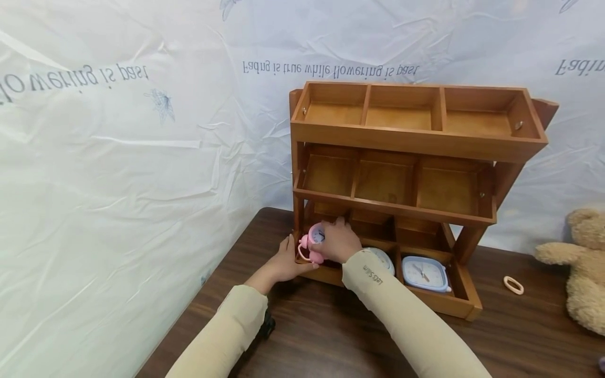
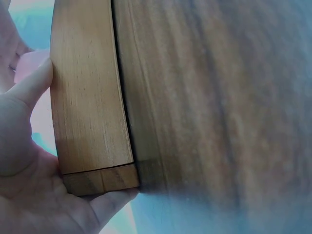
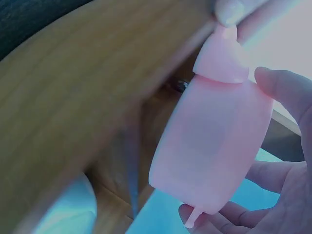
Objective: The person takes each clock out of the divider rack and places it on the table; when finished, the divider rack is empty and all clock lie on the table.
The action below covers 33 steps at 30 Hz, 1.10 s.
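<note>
My right hand (image 1: 338,241) holds a pink twin-bell alarm clock (image 1: 305,240) at the left compartment of the bottom tier of a wooden shelf (image 1: 416,140). The clock is tipped, its bells toward me and its dial upward. In the right wrist view, the thumb and fingers lie around the smooth pink casing (image 3: 209,141). My left hand (image 1: 282,263) grips the shelf's lower left corner, its thumb along the front board (image 2: 90,97). A round pale clock (image 1: 382,260), partly hidden by the right sleeve, lies in the middle compartment. A light-blue square clock (image 1: 425,273) lies in the right one.
The shelf has three tiers divided into compartments, standing on a dark wooden table (image 1: 326,325) against a printed white cloth (image 1: 227,131). On the right are a small wooden ring (image 1: 513,285) and a teddy bear (image 1: 588,273). A dark object (image 1: 268,323) shows beside the left sleeve.
</note>
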{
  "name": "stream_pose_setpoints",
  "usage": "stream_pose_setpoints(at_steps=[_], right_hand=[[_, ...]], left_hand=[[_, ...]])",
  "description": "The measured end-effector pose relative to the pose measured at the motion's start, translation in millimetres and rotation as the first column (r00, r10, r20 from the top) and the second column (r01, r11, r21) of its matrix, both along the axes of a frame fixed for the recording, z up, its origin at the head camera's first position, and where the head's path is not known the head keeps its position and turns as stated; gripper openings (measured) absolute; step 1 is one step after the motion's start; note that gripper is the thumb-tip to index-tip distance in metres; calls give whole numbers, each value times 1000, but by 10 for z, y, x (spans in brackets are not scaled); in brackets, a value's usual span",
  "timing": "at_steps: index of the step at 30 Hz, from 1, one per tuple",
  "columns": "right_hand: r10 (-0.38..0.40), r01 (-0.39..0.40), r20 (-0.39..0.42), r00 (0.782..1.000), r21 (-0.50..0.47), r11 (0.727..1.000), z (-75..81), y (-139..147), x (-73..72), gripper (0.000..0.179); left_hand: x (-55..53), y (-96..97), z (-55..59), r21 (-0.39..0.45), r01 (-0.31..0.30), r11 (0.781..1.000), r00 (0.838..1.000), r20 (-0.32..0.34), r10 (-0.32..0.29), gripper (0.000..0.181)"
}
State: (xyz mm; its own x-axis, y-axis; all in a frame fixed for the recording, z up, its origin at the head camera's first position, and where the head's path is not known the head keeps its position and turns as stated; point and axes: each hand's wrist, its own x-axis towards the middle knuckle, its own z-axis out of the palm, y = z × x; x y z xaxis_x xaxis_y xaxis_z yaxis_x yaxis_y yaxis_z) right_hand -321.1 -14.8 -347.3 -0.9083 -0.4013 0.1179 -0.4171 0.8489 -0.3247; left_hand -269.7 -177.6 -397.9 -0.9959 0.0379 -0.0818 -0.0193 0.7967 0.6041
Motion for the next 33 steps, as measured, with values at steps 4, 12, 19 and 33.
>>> stream_pose_setpoints(at_steps=[4, 12, 19, 33], right_hand=[[15, -16, -32, 999, -26, 1000, 86, 54, 35, 66], [51, -52, -9, 999, -53, 997, 266, 177, 204, 72], [93, -90, 33, 995, -79, 993, 335, 290, 404, 78], [226, -220, 37, 973, -122, 968, 243, 438, 887, 64]], left_hand=[[-7, 0, -20, -6, 0, 1000, 1000, 3, 0, 117], [-14, -7, -49, -11, -2, 1000, 1000, 2, 2, 116], [-9, -5, -31, -22, 8, 1000, 1000, -8, -8, 106], [-11, 20, -29, -29, -19, 999, 1000, -1, 18, 95]])
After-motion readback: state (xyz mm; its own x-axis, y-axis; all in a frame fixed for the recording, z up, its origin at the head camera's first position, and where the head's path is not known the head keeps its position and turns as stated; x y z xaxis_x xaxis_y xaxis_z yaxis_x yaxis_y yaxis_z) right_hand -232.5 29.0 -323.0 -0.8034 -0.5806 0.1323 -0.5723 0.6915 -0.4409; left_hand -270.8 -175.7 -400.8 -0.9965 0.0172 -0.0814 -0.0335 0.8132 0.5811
